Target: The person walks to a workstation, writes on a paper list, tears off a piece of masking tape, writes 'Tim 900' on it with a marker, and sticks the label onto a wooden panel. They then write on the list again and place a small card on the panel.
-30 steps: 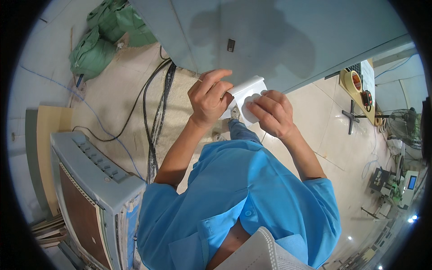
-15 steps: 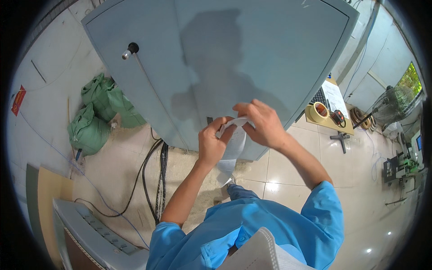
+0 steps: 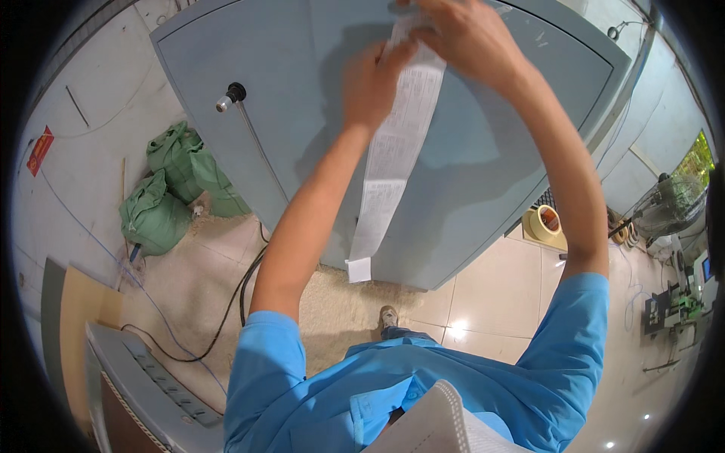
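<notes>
A long white printed paper strip (image 3: 387,151) hangs down in front of the grey metal cabinet (image 3: 483,189), its folded lower end near the cabinet's bottom edge. High up, my right hand (image 3: 472,41) is closed on the strip's top, with its fingertips close to the upper edge of the view. My left hand (image 3: 374,87), smeared by motion, grips the strip's left edge a little lower, thumb against the paper. Whether the strip's top touches the cabinet door cannot be made out.
Green sacks (image 3: 155,215) stand at the left wall by black cables (image 3: 226,306). A rod handle (image 3: 230,98) sticks out of the cabinet's left side. Right of the cabinet, a tape roll (image 3: 545,223) lies on a small table; a black fan (image 3: 668,204) stands beyond.
Both hands have risen from low before the cabinet to high on its door. The paper strip, bunched and hanging low before, is now stretched out lengthwise along the door.
</notes>
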The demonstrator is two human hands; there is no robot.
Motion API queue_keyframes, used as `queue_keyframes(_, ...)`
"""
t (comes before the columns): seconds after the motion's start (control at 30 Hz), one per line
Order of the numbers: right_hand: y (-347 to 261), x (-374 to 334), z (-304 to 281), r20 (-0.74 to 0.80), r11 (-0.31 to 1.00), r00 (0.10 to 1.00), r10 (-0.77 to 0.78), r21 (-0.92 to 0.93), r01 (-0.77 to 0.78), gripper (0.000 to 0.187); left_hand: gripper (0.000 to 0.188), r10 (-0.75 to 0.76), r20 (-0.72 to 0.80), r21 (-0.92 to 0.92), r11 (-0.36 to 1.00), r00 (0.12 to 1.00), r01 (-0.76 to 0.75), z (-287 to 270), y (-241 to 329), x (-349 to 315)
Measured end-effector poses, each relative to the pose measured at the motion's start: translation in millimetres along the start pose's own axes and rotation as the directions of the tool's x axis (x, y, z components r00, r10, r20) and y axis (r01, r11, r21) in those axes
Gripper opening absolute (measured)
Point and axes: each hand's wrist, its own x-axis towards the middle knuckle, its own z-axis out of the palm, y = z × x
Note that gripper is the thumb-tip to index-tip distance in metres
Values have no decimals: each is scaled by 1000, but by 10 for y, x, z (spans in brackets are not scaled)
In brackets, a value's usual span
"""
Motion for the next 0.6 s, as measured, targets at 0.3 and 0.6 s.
queue_keyframes(0.3,365,611,91,-28,885,982,-184,-440,153,64,41,-42,-20,85,995,999,43,66,-28,635)
queue_keyframes(0.6,405,457,315,-420,896,908,-3,-404,-184,112,67,107,-84,361,930,991,-70,-47,-168,709)
